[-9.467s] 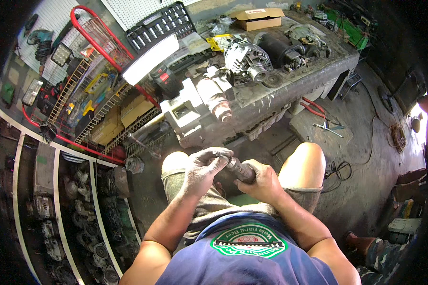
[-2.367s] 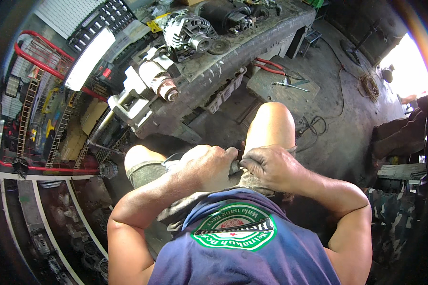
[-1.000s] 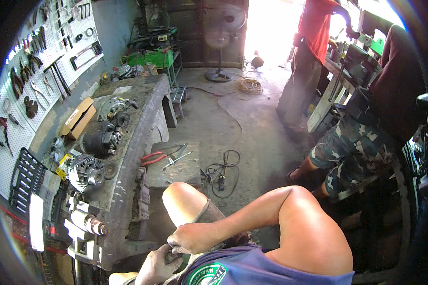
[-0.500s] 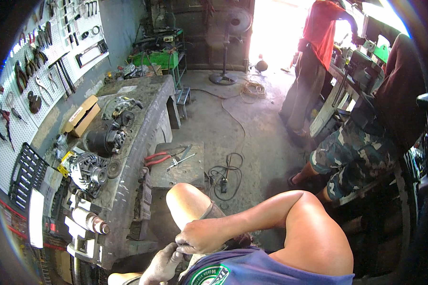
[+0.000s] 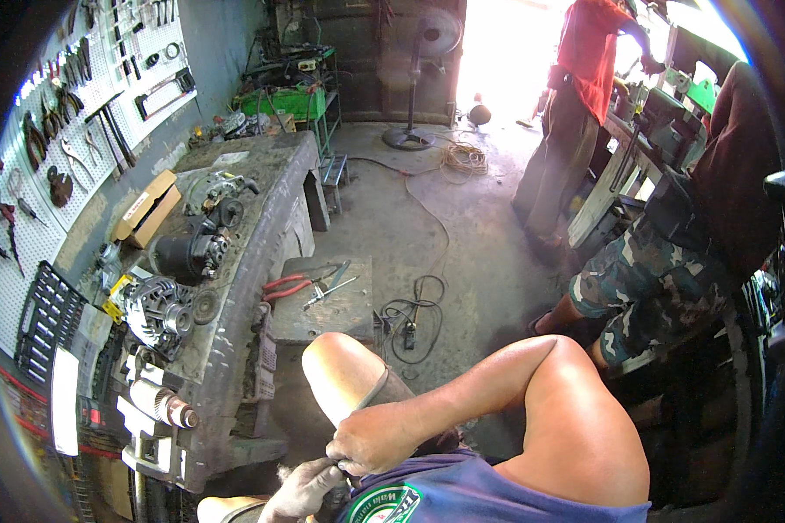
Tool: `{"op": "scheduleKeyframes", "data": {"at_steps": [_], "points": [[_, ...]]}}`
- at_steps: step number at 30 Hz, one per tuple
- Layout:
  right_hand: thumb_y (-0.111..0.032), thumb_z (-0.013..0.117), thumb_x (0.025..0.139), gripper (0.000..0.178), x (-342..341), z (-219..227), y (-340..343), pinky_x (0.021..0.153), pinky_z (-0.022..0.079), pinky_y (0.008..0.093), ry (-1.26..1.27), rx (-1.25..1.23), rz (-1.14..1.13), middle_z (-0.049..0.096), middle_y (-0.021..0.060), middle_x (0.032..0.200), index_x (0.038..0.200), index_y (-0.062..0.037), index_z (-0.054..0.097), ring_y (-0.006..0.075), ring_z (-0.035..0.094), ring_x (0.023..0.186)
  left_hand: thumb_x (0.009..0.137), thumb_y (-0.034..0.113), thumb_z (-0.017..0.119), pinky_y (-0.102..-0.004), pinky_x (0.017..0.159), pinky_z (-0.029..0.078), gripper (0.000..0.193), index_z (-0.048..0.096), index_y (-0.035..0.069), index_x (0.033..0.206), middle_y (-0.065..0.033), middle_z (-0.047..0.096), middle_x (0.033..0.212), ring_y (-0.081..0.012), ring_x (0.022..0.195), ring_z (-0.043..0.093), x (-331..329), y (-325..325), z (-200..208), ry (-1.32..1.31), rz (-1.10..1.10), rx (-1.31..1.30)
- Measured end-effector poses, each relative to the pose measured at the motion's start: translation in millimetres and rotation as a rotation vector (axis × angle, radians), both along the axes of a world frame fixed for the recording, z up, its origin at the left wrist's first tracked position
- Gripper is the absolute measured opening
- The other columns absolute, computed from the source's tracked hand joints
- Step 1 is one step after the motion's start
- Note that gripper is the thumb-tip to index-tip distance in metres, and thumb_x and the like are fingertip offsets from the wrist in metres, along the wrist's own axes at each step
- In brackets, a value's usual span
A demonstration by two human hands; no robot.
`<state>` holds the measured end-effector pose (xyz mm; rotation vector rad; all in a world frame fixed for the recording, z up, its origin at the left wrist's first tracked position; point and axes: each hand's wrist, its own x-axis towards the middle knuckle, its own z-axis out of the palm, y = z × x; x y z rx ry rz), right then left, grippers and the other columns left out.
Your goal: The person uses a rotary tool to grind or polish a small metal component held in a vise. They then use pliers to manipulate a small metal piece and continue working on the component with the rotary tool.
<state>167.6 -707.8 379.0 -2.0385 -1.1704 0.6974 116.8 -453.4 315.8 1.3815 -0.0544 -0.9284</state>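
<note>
My right hand [image 5: 371, 438] is closed, its fingers curled down over the fingertips of my left hand [image 5: 301, 492]. Both are held together low in front of my shirt, beside my bent knee. The left thumb and fingers pinch from below. Whatever lies between them is covered by the fingers and too small to name. Just beyond the knee, a low wooden stool [image 5: 344, 318] carries red-handled pliers [image 5: 286, 286] and a thin metal tool [image 5: 331, 293].
On the workbench [image 5: 257, 209] at left lie an alternator [image 5: 155, 314], a starter motor [image 5: 183, 254] and an open cardboard box [image 5: 148, 209]. A coiled black cable [image 5: 414, 318] lies on the floor. Two people, one in a red shirt [image 5: 582, 74], stand at right; a fan [image 5: 410, 137] is ahead.
My two hands have shifted slightly, the right a little to the right, and they stay pressed together. The view has tilted a touch. Tools and bench parts lie as before.
</note>
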Motion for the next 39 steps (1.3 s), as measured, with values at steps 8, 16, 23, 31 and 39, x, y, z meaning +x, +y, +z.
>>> {"op": "scheduleKeyframes", "data": {"at_steps": [8, 16, 23, 31, 39], "points": [[-0.023, 0.064, 0.093, 0.026, -3.2, -5.8, 1.2, 0.076, 0.057, 0.0519, -0.031, 0.039, 0.02, 0.072, 0.0249, 0.082, 0.09, 0.0022, 0.071, 0.0459, 0.071, 0.081, 0.101, 0.033, 0.074, -0.0366, 0.1, 0.052, 0.044, 0.07, -0.004, 0.125, -0.009, 0.075, 0.11, -0.0172, 0.106, 0.068, -3.8, -8.2, 5.2, 0.014, -0.016, -0.022], [-0.025, 0.064, 0.094, 0.027, -7.2, -4.9, 1.8, 0.077, 0.057, 0.0531, -0.078, -0.014, 0.036, 0.072, 0.0256, 0.085, 0.092, 0.0016, 0.071, 0.046, 0.072, 0.083, 0.097, 0.029, 0.081, -0.0317, 0.09, 0.055, 0.04, 0.071, -0.001, 0.121, -0.0061, 0.076, 0.107, -0.015, 0.099, 0.069, -9.9, -15.0, 10.4, -0.144, -0.022, 0.08], [-0.03, 0.066, 0.095, 0.033, -1.0, 1.3, 4.5, 0.083, 0.055, 0.0537, -0.105, -0.026, 0.0, 0.07, 0.0246, 0.092, 0.105, 0.0008, 0.066, 0.0443, 0.07, 0.089, 0.103, 0.035, 0.074, -0.025, 0.07, 0.05, 0.051, 0.065, 0.0, 0.138, 0.0004, 0.068, 0.092, -0.0084, 0.079, 0.06, 5.6, -3.9, 23.1, 0.041, -0.151, 0.082], [-0.009, 0.075, 0.09, 0.056, 3.9, -31.1, 38.3, 0.097, 0.056, 0.0414, -0.036, 0.257, -0.399, 0.072, 0.0225, 0.116, 0.142, 0.0005, 0.055, 0.0333, 0.072, 0.109, 0.106, 0.031, 0.062, -0.0342, 0.069, 0.056, 0.026, 0.058, 0.006, 0.11, -0.0119, 0.064, 0.099, -0.0185, 0.071, 0.064, 35.7, 41.3, -5.5, 0.016, 0.528, -0.238], [-0.019, 0.076, 0.092, 0.069, -16.4, -62.5, 86.2, 0.099, 0.054, 0.0486, -0.047, 0.249, -0.311, 0.062, 0.0307, 0.122, 0.153, -0.0013, 0.049, 0.0458, 0.066, 0.112, 0.106, 0.028, 0.062, -0.0331, 0.083, 0.057, 0.018, 0.064, 0.01, 0.109, -0.0068, 0.069, 0.109, -0.0167, 0.092, 0.067, 34.6, 44.9, -23.1, 0.146, 0.721, -0.337]]}}
